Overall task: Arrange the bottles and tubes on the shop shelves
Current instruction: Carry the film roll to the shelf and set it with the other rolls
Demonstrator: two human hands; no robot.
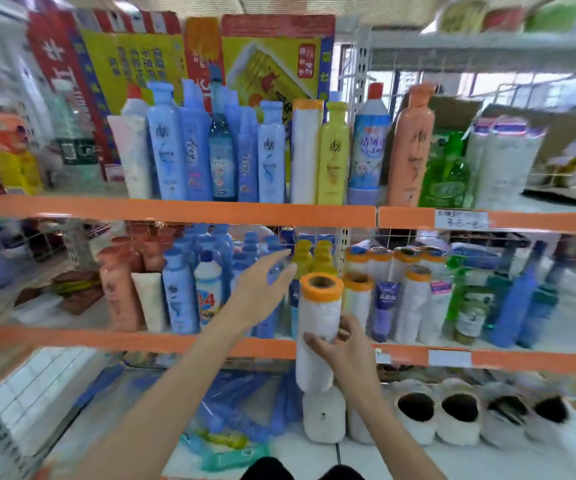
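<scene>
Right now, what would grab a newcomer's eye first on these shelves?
Probably the white roll with an orange end gripped by the right hand in front of the middle shelf. Next, the left hand reaching with straight fingers toward the blue bottles, and the tall peach bottle on the top shelf.

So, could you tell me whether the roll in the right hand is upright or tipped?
Upright: the white roll stands vertical in the right hand, its orange-rimmed open core on top.
</scene>
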